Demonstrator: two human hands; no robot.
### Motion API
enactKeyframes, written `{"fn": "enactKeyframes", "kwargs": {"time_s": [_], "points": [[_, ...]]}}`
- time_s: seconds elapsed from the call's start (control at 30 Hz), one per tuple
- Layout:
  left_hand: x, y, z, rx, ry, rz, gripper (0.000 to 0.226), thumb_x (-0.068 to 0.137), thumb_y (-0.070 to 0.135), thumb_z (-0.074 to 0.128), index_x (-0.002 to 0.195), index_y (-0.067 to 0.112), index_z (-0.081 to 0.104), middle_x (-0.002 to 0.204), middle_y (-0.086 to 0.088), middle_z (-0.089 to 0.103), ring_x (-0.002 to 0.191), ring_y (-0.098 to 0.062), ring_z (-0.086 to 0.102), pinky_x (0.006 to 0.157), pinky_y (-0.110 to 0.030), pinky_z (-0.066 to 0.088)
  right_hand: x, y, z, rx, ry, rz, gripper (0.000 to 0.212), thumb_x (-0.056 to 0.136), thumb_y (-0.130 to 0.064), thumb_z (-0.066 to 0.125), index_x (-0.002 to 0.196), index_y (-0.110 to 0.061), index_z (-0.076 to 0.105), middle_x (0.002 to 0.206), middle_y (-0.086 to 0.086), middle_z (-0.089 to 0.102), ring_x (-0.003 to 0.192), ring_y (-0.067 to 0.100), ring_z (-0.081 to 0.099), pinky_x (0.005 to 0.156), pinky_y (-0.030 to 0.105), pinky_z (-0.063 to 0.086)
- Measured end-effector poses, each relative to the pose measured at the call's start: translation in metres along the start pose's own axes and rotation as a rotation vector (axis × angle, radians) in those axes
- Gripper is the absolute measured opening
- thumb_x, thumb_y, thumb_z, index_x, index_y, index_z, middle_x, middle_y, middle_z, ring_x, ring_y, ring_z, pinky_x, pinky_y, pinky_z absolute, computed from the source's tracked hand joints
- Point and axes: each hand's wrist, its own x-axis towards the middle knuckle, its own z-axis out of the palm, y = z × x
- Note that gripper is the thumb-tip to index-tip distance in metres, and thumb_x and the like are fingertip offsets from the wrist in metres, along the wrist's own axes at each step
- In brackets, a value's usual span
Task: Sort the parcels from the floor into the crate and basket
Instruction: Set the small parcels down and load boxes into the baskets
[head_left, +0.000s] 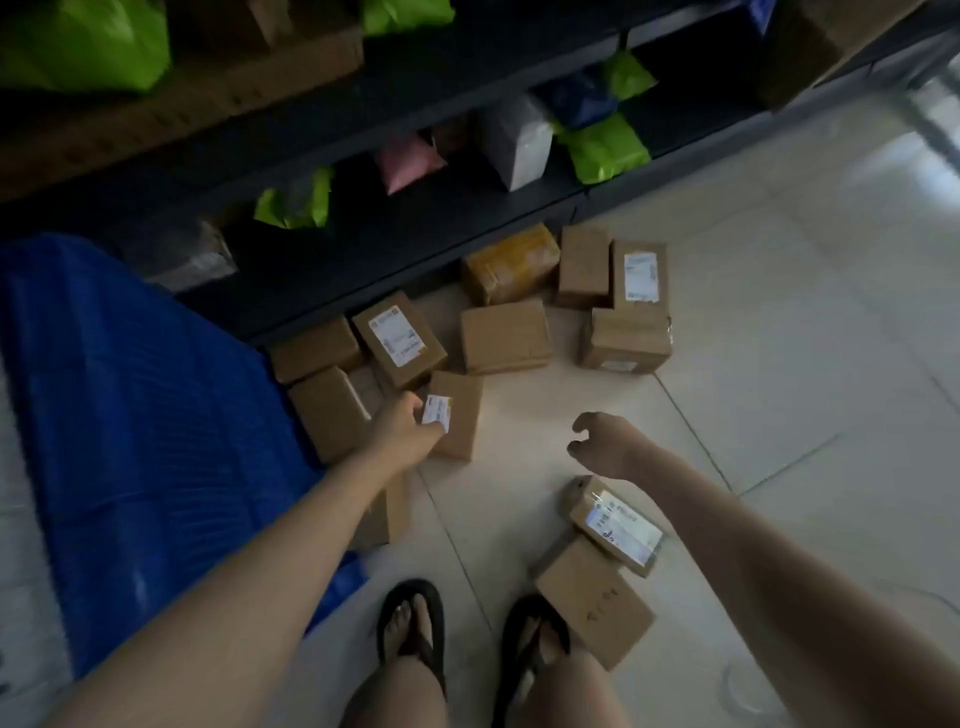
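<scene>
Black flip-flops (410, 623) at the bottom edge, both feet on pale floor tile (779, 364). 2 cardboard parcels lie by the right foot. The plain box (595, 603) touches the sandal, and the label-up box (615, 525) rests partly on the plain box's far end.

Left hand (402, 426) is stretched forward to the small labelled box (460, 421), which lies among the floor parcels. Fingers are curled over its left edge and white label. It looks like a grip, though blur hides the thumb.

Right hand (597, 441) hangs over bare tile, just past the label-up box. Fingers and thumb are loosely hooked with a gap between them, holding nothing.

Blue crate (130, 415) stands at the left, alongside the left forearm. A half-hidden box (387, 514) shows under that forearm, near the crate's edge.

A near cluster of 3 boxes (330, 410) sits between the crate and the small labelled box, 1 of them with a large white label up. Further right is a far cluster of 5 boxes (504, 335), 1 wrapped in yellowish tape (511, 262), close against the foot of the dark shelving (415, 223).

On the shelves are green bags (605, 145), a pink bag (408, 161) and a grey parcel (514, 140).
</scene>
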Motion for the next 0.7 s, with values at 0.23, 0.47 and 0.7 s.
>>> {"fn": "enactKeyframes", "kwargs": {"time_s": [0.23, 0.47, 0.7], "points": [[0.205, -0.121, 0.172, 0.204, 0.096, -0.078, 0.125, 0.051, 0.077, 0.066, 0.147, 0.029, 0.002, 0.149, -0.024, 0.020, 0.136, -0.040, 0.024, 0.105, -0.052, 0.032, 0.216, 0.034, 0.157, 0.234, -0.033, -0.041, 0.041, 0.095, -0.022, 0.050, 0.135, -0.012, 0.050, 0.123, 0.012, 0.062, 0.116, 0.027, 0.055, 0.091, 0.026, 0.041], [0.299, -0.126, 0.227, 0.198, 0.196, -0.017, 0.115, 0.062, 0.058, 0.074, 0.146, 0.047, -0.004, 0.154, -0.015, -0.004, 0.135, -0.044, 0.016, 0.109, -0.055, 0.027, 0.318, 0.062, 0.225, 0.821, 0.014, 0.031, 0.036, 0.094, -0.021, 0.057, 0.127, -0.007, 0.055, 0.101, 0.011, 0.063, 0.082, 0.022, 0.064, 0.071, 0.028, 0.047], [0.254, -0.117, 0.208, -1.297, -0.496, -0.119, 0.038, 0.065, 0.013, 0.061, 0.100, 0.017, 0.075, 0.081, -0.006, 0.073, 0.069, -0.022, 0.067, 0.062, -0.029, 0.052, 0.299, 0.073, 0.218, 1.884, -0.214, 0.061, 0.051, 0.092, -0.056, 0.043, 0.119, -0.018, 0.062, 0.111, 0.015, 0.068, 0.100, 0.033, 0.067, 0.082, 0.046, 0.055]]}}
